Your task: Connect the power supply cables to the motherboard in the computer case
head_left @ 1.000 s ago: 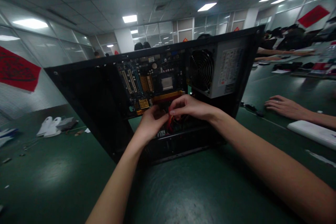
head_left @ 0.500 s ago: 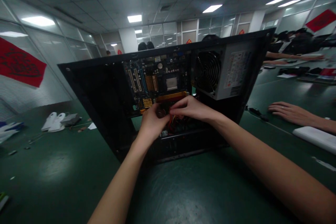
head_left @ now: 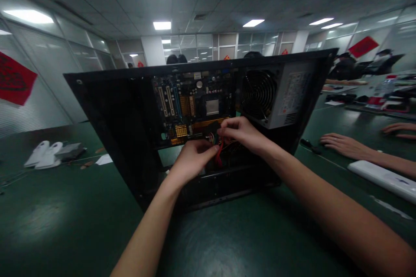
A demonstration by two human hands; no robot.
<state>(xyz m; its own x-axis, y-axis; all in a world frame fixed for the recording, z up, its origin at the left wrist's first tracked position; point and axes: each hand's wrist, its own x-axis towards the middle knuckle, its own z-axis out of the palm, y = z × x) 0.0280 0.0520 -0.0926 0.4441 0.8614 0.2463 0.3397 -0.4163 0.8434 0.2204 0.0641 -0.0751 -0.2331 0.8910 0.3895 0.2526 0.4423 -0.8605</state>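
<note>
An opened black computer case point(head_left: 107, 99) stands on the green table, its inside facing me. Within it are a motherboard point(head_left: 201, 91) and, at upper right, a grey power supply point(head_left: 294, 93) with a round fan grille. Just below the board, coloured power cables point(head_left: 220, 156), mostly red, hang between my hands. My left hand point(head_left: 195, 158) is closed around part of this bundle, thumb pointing right. My right hand point(head_left: 238, 132) pinches the cables from above and to the right. The fingers hide the cables' ends and any connector.
To the right lie a co-worker's hand point(head_left: 344, 145), a second hand point(head_left: 401, 130) and a long white object point(head_left: 383, 177). White slipper-like objects point(head_left: 45, 153) and a grey block point(head_left: 69, 151) lie at left. A bottle point(head_left: 377, 95) stands at far right.
My left hand has dropped slightly below the board's lower edge, and more of the coloured cables shows between my hands. The camera view has turned a little to the right.
</note>
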